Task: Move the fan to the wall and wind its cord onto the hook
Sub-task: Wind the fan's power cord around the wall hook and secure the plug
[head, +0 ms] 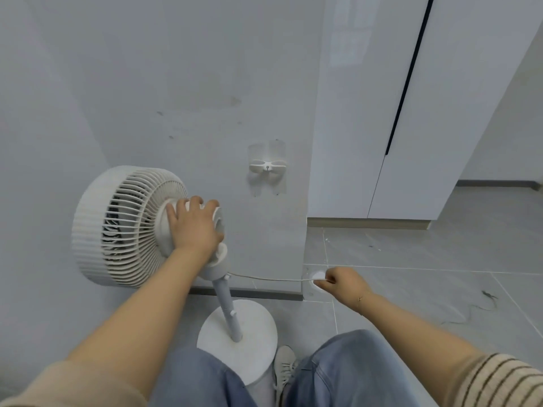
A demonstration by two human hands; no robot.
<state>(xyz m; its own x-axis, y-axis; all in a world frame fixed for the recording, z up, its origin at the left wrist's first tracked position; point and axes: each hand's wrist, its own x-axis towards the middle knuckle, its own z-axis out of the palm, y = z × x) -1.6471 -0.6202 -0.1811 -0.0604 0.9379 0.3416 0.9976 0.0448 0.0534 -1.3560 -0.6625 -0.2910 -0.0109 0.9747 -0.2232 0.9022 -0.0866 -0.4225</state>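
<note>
Knees: blue jeans (202, 377) at bottom of view, one pale shoe (283, 365) beside the fan's round base (252, 324) on the grey tile floor (426, 259).
Left hand (194, 227): fingers spread and curled over the motor housing at the back of the fan head, gripping it.
Right hand (343, 284): closed to a pinch on the cord (270, 278), held out to the right, well apart from the fan.
Fan (129, 227): white pedestal type, ribbed grille facing left and close to the wall (176, 83); pole leaning up from the base; contact between grille and wall not clear.
Cord: thin, white, running nearly straight and taut from the neck below the head to the right hand; plug end not visible.
Hook (268, 166): white, two-winged, on a clear adhesive plate on the wall, up and right of the fan head, bare of cord.
Stage, as judged: fan about in place, winding not yet started.
Risk 1: taut cord plus tilted pole; a hard pull to the right likely to tip the fan or drag the base.
Risk 2: adhesive plate possibly peeling under tight wraps or cord weight.
Risk 3: loose loops likely to slip off the short wings.
Risk 4: strain where cord enters the neck.
</note>
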